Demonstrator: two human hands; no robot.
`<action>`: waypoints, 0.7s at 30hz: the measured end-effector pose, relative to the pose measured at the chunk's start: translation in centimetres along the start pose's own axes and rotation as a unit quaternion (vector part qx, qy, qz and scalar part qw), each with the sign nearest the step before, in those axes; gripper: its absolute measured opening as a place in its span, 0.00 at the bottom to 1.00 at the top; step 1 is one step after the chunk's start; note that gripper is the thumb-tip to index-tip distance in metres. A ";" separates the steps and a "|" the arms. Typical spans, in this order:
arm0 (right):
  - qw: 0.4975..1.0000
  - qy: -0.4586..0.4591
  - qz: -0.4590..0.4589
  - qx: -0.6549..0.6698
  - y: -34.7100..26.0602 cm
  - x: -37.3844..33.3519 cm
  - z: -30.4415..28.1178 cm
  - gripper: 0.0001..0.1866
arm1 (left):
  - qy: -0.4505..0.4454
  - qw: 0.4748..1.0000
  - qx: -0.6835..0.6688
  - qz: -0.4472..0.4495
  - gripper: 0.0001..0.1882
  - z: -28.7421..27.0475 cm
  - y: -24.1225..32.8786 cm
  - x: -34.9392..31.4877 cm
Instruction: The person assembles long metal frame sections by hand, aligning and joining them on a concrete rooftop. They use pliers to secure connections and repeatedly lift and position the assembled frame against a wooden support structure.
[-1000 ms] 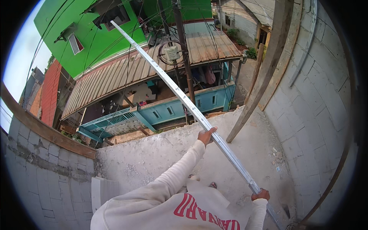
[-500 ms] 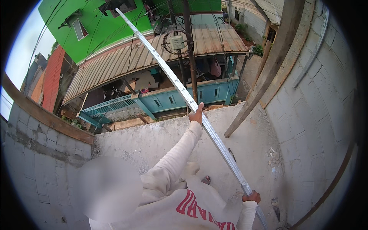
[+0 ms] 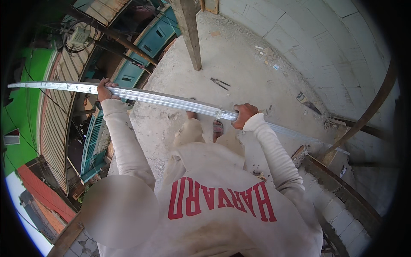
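A long, narrow, silver-coloured metal bar (image 3: 171, 101) lies crosswise in front of the person's body, above the pale, dusty concrete floor (image 3: 244, 64). Both hands are closed on it: the left hand (image 3: 106, 89) wraps it further out, the right hand (image 3: 245, 115) nearer the torso, with a long span between the two grips. Its long axis slopes gently from upper left to lower right in view. Beyond the left grip, the bar juts out in front of the ribbed, tan metal roof (image 3: 58, 120); the left hand is the nearer to that end. Past the right grip, it seems to carry on behind the white sleeve (image 3: 274, 150) towards the lower right; whether that end touches anything, I cannot tell. The dark-handled metal cutters (image 3: 220, 83) lie on the floor, apart from both hands.
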State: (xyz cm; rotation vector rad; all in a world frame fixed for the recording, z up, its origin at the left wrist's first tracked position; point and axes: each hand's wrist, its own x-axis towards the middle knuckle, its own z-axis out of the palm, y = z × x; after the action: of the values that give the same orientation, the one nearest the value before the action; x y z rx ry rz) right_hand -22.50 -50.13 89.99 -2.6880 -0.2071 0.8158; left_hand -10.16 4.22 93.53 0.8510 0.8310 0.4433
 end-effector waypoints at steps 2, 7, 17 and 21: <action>0.999 0.035 0.012 0.008 -2.6 0.6 0.2 0.17 | -0.004 1.000 -0.002 0.001 0.08 0.1 2.1 2.5; 0.997 0.048 0.000 0.054 -8.0 1.7 -2.3 0.22 | 0.003 1.000 0.014 0.010 0.10 2.9 7.9 2.3; 0.998 0.061 0.007 0.023 -8.7 4.1 -0.3 0.14 | 0.000 0.999 -0.006 0.036 0.05 2.9 6.0 6.9; 0.994 0.081 0.061 0.043 -7.0 2.2 1.8 0.24 | 0.012 1.000 -0.026 -0.008 0.05 2.6 3.6 4.0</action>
State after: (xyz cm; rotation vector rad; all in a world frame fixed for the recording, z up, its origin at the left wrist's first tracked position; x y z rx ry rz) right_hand -22.02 -42.61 89.90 -2.6891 0.0309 0.6220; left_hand -5.77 7.69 95.63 0.7921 0.8450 0.4600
